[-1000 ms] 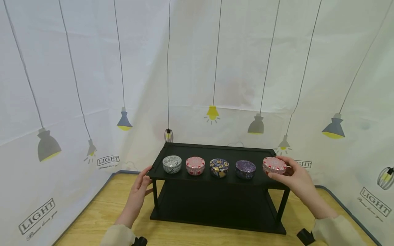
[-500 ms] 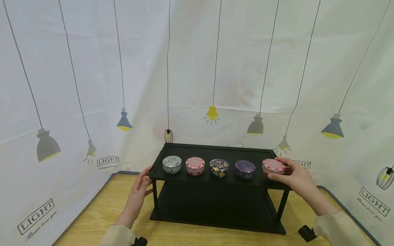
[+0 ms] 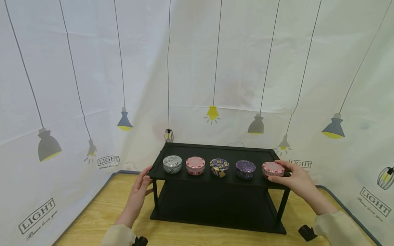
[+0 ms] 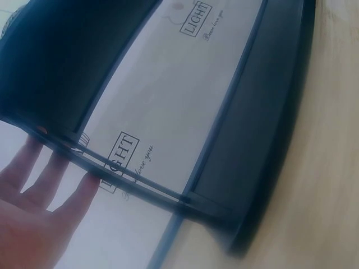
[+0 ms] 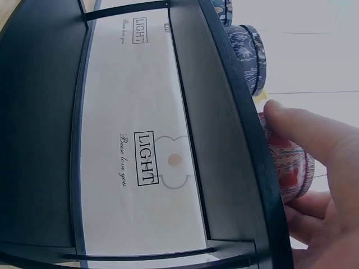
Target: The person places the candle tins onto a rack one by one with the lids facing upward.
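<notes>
My right hand (image 3: 297,177) holds a round pink-and-red patterned tin (image 3: 273,169) at the right end of the black two-tier shelf's top (image 3: 215,149). In the right wrist view, its thumb and fingers (image 5: 314,130) lie around the tin's side, with the base right at the top board. My left hand (image 3: 138,191) rests against the shelf's left end, its fingers (image 4: 76,204) reaching straight to the side rail. In a row to the left stand a purple tin (image 3: 245,169), a navy-and-gold tin (image 3: 219,168), another pink tin (image 3: 195,166) and a grey-white leaf-patterned tin (image 3: 172,164).
The shelf's lower tier (image 3: 215,205) sits on a wooden table (image 3: 101,208) with a blue-edged border. Behind and to both sides hangs a pale curtain (image 3: 197,68) printed with lamps. A dark wrist mount (image 3: 307,233) shows below the right sleeve.
My right hand has brought the pink-and-red tin slightly down and toward the shelf's front edge, level with the row. My left hand has stayed at the shelf's left end.
</notes>
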The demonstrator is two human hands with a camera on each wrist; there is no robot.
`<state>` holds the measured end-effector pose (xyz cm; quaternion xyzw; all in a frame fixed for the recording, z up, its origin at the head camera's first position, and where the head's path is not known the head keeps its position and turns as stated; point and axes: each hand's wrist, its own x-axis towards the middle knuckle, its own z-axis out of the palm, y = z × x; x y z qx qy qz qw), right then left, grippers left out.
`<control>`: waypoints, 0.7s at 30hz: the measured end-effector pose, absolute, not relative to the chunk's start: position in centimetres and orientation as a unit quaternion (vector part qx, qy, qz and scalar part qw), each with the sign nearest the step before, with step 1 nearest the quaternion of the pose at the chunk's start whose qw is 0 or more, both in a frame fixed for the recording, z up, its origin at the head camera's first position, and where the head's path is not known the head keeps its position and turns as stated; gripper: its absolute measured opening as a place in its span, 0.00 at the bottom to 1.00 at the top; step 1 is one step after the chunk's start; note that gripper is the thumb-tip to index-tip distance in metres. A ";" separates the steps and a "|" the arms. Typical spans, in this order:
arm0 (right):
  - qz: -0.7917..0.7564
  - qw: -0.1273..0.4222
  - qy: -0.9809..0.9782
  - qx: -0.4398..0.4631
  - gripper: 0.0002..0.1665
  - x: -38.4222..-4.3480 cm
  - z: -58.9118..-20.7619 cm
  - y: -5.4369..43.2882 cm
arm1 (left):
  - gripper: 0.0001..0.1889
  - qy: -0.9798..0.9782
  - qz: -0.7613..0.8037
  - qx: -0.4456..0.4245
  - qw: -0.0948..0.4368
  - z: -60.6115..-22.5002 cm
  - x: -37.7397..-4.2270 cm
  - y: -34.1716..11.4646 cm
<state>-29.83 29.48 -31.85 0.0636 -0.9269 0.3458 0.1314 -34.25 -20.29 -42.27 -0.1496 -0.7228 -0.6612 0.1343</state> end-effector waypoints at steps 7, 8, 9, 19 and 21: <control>0.350 0.121 -0.927 0.062 0.50 -30.2 -32.2 29.8 | 0.23 -0.721 -0.659 -0.156 0.147 -42.1 -34.0 -20.3; 0.351 0.121 -0.926 0.062 0.50 -30.2 -32.3 29.8 | 0.23 -0.721 -0.659 -0.156 0.145 -42.1 -34.0 -20.3; 0.352 0.120 -0.926 0.063 0.51 -30.2 -32.3 29.8 | 0.24 -0.721 -0.659 -0.156 0.145 -42.0 -33.9 -20.2; 0.361 0.098 -0.925 0.061 0.54 -30.1 -32.2 29.9 | 0.24 -0.721 -0.665 -0.152 0.122 -42.0 -33.9 -20.4; 0.359 0.097 -0.926 0.062 0.54 -30.1 -32.2 29.9 | 0.24 -0.722 -0.664 -0.153 0.121 -41.9 -33.8 -20.4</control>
